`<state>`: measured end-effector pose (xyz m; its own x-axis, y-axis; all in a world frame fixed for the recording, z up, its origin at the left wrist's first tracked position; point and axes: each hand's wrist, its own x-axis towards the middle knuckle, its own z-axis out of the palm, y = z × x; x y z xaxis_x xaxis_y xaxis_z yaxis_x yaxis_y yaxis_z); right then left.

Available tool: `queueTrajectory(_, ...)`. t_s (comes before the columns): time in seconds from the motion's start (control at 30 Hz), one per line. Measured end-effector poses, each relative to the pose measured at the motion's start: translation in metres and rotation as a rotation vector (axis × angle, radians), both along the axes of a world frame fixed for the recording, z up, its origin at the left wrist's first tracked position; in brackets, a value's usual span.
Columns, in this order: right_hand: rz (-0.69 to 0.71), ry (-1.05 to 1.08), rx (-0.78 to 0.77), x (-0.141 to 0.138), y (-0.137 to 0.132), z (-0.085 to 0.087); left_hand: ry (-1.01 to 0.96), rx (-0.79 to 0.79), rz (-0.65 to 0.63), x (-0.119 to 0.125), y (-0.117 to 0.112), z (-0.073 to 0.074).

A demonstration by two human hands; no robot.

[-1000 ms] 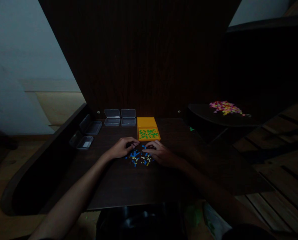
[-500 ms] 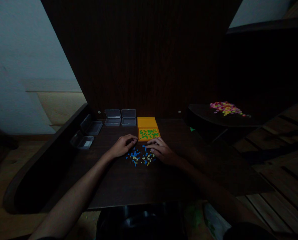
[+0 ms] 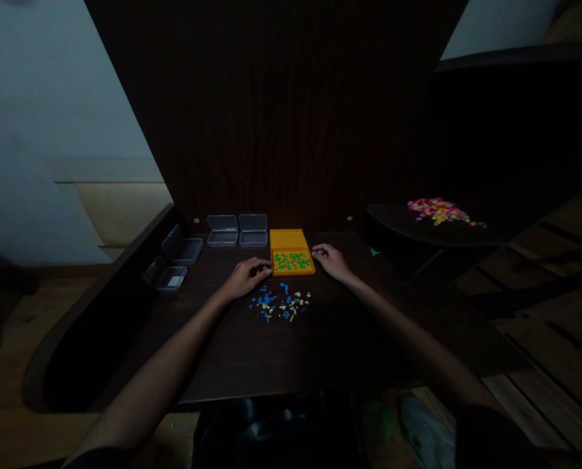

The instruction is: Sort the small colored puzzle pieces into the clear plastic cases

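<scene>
A yellow box [image 3: 287,238] lies on the dark desk with its lid tipped back, and small green toy bricks [image 3: 291,262] are spread over its tray. My left hand [image 3: 246,277] rests at the box's left edge, thumb and fingers bent against its side. On the opposite edge my right hand [image 3: 330,260] has its fingertips at the rim. Both hands hold the box from its two sides. Just in front of it lie loose blue bricks [image 3: 265,298] mixed with cream and yellow bricks [image 3: 298,302].
Two clear plastic cases [image 3: 223,238] [image 3: 253,238] stand with lids raised left of the box. Two more, a clear case [image 3: 189,250] and a case with a white label [image 3: 173,279], sit by the left side panel. A pink and yellow pile [image 3: 440,210] lies on the right shelf.
My right hand has moved from the loose bricks up and right to the box's right edge. My left hand has shifted slightly right, against the box's left edge.
</scene>
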<state>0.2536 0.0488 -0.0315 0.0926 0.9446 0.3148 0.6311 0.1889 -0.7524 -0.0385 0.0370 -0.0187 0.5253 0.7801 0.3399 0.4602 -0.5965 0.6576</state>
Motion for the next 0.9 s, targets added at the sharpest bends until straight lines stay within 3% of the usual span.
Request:
queueTrajectory(0.2,-0.102,-0.022,-0.106,-0.009,0.028,0.007,0.019,0.018,-0.009,0.003,0.007,-0.003)
queueTrajectory(0.5,-0.116,0.121,-0.135,-0.011,0.064,-0.008,-0.024,0.006,0.005,0.005,0.010,-0.005)
queueTrajectory(0.9,0.051,0.378,-0.064,-0.011,0.060,-0.018,-0.027,0.005,0.006,0.006,0.013,-0.009)
